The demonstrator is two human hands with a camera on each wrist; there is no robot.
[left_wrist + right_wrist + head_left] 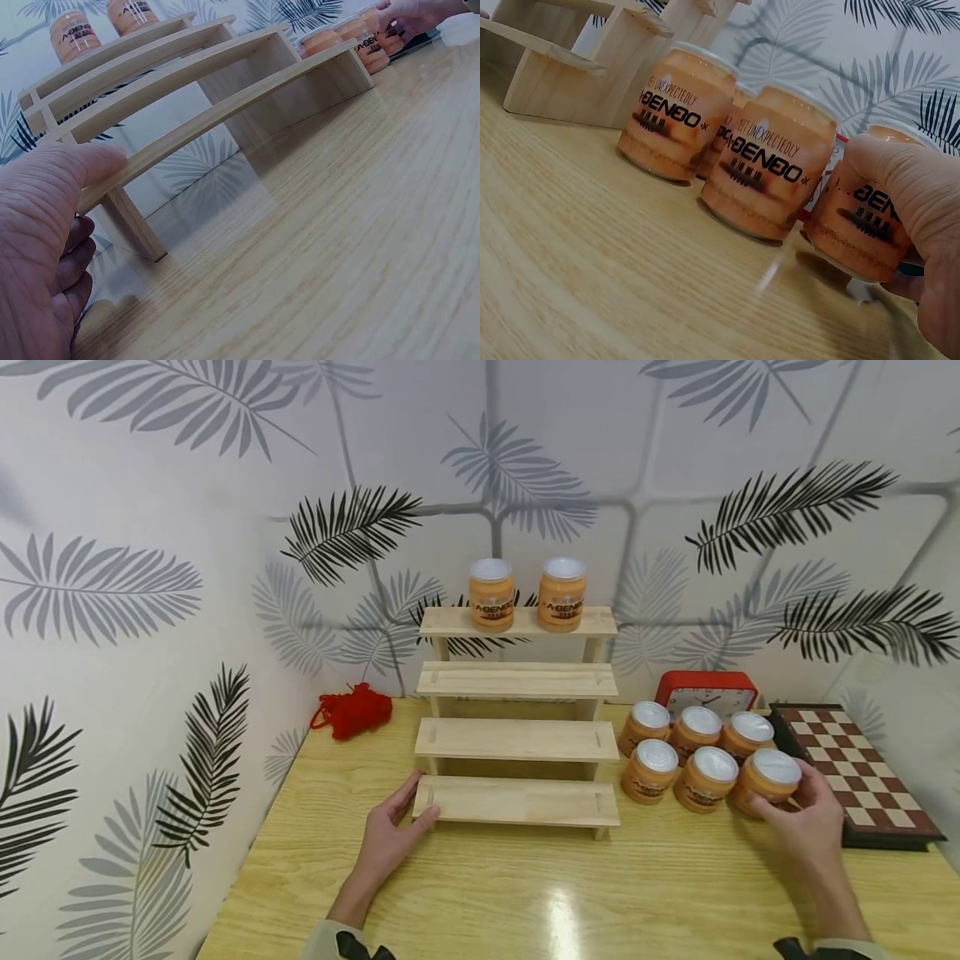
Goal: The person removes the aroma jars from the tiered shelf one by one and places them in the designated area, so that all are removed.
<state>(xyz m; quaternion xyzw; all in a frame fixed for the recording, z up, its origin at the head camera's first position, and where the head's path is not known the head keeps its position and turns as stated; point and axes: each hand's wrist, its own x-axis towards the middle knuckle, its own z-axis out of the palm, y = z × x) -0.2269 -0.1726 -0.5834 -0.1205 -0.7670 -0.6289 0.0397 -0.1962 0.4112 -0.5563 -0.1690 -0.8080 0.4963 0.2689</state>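
Note:
A stepped wooden display rack (517, 740) with four tiers stands at the middle of the table. My left hand (386, 839) grips the left end of its lowest tier, the thumb (101, 161) on top and the other fingers curled lower down. Two orange cans with pale lids, a left can (492, 597) and a right can (562, 597), stand on the top tier. On the right, my right hand (813, 818) holds an orange can (859, 225) around its side, at the front right corner of a group of several like cans (705, 781).
Behind the cans stands a red clock (708, 689). A brown-and-cream checkered board (855, 768) lies right of them, close to my right hand. A bundle of red yarn (352, 710) lies at the back left, near the patterned wall (225, 527).

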